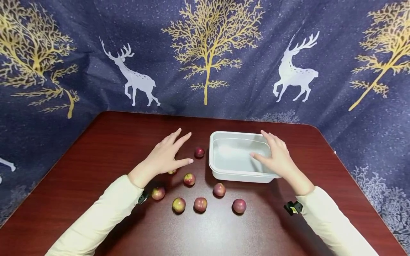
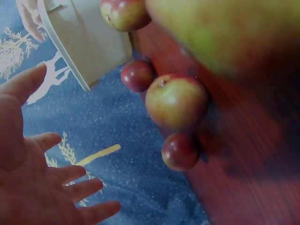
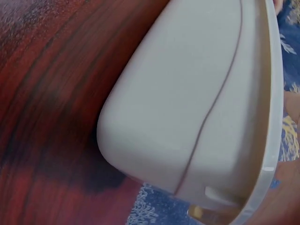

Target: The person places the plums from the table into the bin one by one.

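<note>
My left hand (image 1: 161,156) hovers over the left part of the table, its fingers spread and nothing in its grasp. Beneath and around it lie small red-and-yellow plums; one plum (image 1: 172,171) is partly hidden by the hand, and a dark red plum (image 1: 199,152) sits just right of the thumb. In the left wrist view, the palm and straight fingers (image 2: 96,186) show beside several plums. My right hand (image 1: 277,156) is at the right end of a white plastic container (image 1: 240,175), thumb over its inside and fingers near the far right corner, spread wide.
More plums lie toward the near side, among them a yellowish plum (image 1: 178,205) and a purplish plum (image 1: 239,206). The dark red wooden table (image 1: 205,236) ends at a blue cloth backdrop (image 1: 243,89) printed with deer and trees.
</note>
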`<state>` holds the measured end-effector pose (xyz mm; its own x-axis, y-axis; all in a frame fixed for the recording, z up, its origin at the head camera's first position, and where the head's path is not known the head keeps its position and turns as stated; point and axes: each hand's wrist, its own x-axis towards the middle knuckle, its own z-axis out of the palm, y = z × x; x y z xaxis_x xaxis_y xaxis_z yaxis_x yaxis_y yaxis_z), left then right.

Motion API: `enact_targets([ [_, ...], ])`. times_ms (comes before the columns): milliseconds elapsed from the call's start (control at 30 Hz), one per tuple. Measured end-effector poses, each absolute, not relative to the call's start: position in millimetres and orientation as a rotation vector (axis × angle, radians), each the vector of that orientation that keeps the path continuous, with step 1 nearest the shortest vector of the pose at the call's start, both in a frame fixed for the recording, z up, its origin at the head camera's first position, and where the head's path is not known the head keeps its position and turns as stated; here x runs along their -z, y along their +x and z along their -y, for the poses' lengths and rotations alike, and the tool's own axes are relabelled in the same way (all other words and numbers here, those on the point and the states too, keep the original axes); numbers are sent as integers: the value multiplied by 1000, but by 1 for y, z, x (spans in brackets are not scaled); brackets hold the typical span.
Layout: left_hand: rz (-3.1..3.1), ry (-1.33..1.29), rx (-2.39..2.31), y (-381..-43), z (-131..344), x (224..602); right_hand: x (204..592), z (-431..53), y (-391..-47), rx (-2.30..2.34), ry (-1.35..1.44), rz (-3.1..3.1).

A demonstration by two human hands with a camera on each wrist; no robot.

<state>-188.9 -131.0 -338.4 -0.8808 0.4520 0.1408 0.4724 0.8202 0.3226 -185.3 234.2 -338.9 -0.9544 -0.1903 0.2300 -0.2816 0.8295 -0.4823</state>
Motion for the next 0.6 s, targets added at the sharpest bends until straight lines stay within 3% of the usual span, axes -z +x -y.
enact_targets([
  [600, 2999, -612, 798, -204, 150, 346, 332, -256, -178, -904, 161, 2779],
])
